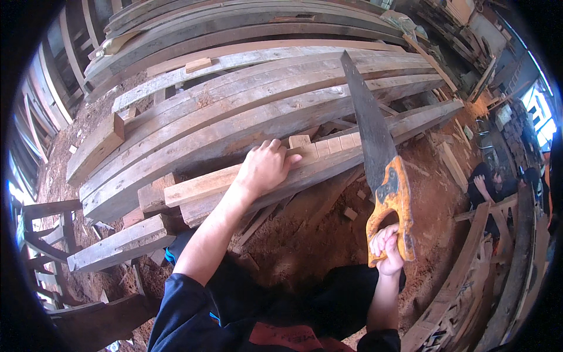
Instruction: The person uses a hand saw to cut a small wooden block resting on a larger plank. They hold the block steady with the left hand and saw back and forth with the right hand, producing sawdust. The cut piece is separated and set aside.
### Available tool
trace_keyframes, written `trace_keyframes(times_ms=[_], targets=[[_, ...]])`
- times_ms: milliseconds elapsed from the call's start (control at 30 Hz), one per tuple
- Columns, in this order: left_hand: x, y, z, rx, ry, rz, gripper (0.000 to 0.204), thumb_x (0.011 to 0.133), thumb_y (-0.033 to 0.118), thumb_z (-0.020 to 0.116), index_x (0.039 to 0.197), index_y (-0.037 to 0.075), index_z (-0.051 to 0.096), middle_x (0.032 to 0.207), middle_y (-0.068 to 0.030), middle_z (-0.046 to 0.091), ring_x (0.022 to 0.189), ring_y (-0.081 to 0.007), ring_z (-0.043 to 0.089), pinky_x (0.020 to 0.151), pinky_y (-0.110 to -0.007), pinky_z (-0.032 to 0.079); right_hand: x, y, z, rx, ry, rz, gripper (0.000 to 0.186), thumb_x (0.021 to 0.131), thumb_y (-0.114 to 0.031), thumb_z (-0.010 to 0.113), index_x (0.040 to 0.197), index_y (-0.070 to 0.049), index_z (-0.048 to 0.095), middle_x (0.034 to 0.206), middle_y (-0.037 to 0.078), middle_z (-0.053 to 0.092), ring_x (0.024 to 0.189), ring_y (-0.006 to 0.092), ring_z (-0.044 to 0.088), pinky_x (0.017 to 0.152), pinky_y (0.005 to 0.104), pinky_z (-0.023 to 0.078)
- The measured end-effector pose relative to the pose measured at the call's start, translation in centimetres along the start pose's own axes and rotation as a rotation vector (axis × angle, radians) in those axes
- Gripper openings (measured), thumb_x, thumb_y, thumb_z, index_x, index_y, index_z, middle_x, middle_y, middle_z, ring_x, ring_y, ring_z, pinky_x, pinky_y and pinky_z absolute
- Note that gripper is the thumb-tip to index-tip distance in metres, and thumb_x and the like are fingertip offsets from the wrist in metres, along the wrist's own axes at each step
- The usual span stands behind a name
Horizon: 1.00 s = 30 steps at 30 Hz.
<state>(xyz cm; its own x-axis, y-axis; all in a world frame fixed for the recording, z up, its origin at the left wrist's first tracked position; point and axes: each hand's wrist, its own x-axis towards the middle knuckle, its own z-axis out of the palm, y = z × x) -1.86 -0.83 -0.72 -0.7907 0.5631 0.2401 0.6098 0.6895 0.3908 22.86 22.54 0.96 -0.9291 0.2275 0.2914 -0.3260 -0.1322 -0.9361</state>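
My left hand (264,169) is closed over a pale wooden batten (205,185), holding it down on a greyer beam (419,122). Several cross lines show on the batten to the right of that hand. Just beyond my fingers sits a small wood block (299,141). The fingers of my right hand (388,249) wrap the worn yellow handle of a handsaw (370,126). Its dark blade points up and away, crossing in front of the batten's right end. Whether the teeth touch the wood I cannot tell.
Long heavy beams (246,126) lie side by side beyond the batten, with more timber stacked behind. A short beam (120,242) sticks out at the left. Sawdust and offcuts cover the ground (328,234). Another person (484,190) is at the far right, near more planks (457,287).
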Motion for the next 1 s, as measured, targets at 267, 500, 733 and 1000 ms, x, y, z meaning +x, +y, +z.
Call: trace_keyframes(times_ms=[267,500,733,1000], targets=[[-0.9,1.3,0.7,0.046,0.055,0.116,0.06,0.088,0.052,0.062,0.101,-0.006,0.062,0.097,-0.0192,0.057,0.098,-0.0371,0.059,0.086,-0.047,0.049,-1.2,1.0,-0.8,0.115,0.016,-0.081,0.024,0.095,-0.024,0.061,0.092,-0.007,0.043,0.07,0.003,0.044,0.059,0.0109,0.044,0.053,0.0249,0.039],[-1.2,2.4,0.3,0.152,0.136,0.163,0.06,0.086,0.051,0.065,0.105,-0.005,0.061,0.096,-0.0161,0.055,0.094,-0.0326,0.055,0.082,-0.042,0.047,-1.2,1.2,0.0,0.164,0.028,-0.044,0.023,0.093,-0.018,0.061,0.091,-0.007,0.041,0.07,0.003,0.043,0.058,0.012,0.044,0.053,0.0254,0.039],[-2.1,1.3,-0.1,0.075,0.154,0.166,0.054,0.084,0.048,0.069,0.105,-0.002,0.063,0.094,-0.0149,0.054,0.091,-0.0304,0.054,0.081,-0.042,0.046,-1.7,2.4,0.0,0.203,0.084,-0.001,0.02,0.093,-0.016,0.063,0.093,-0.002,0.048,0.065,0.003,0.046,0.052,0.0107,0.044,0.048,0.0253,0.039],[-1.8,1.2,-6.8,-0.084,0.373,0.158,0.057,0.082,0.048,0.071,0.117,0.003,0.063,0.114,-0.0153,0.06,0.108,-0.03,0.056,0.089,-0.041,0.046,-1.7,1.9,0.6,0.166,0.135,0.028,0.023,0.09,-0.015,0.069,0.082,-0.001,0.052,0.062,0.003,0.051,0.05,0.0104,0.049,0.045,0.0245,0.039]])
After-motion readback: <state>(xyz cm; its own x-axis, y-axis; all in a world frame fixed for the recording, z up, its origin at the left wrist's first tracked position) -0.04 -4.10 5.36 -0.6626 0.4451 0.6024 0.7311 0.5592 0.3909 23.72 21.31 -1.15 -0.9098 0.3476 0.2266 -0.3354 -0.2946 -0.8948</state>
